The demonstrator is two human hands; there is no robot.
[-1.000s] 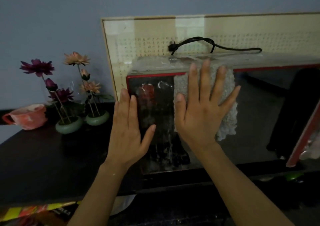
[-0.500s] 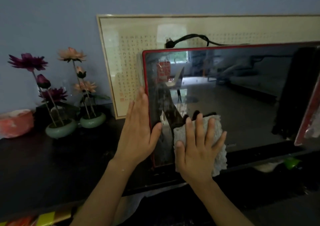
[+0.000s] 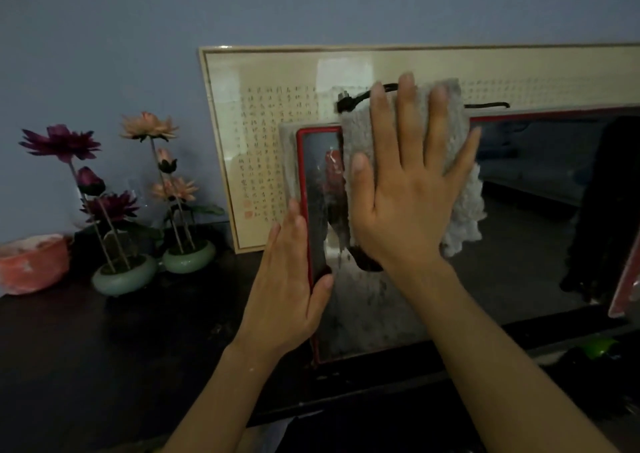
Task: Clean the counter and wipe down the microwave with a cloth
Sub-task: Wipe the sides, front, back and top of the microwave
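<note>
The microwave [image 3: 519, 230] has a dark glossy door with a red rim and stands on the dark counter [image 3: 104, 348]. A grey cloth [image 3: 460, 203] lies flat against the upper left part of the door and reaches over its top edge. My right hand [image 3: 405, 189] presses on the cloth with fingers spread. My left hand [image 3: 287, 286] clasps the microwave's left edge, thumb on the glass and fingers around the side.
Two green pots of artificial flowers [image 3: 121, 276] stand left of the microwave, with a pink cup [image 3: 31, 262] at the far left. A framed calligraphy panel [image 3: 259, 147] leans on the wall behind. A black power cord [image 3: 349, 104] lies on top of the microwave.
My right hand has slid the cloth from the door's lower left up to its top edge. My left hand has stayed on the left edge.
</note>
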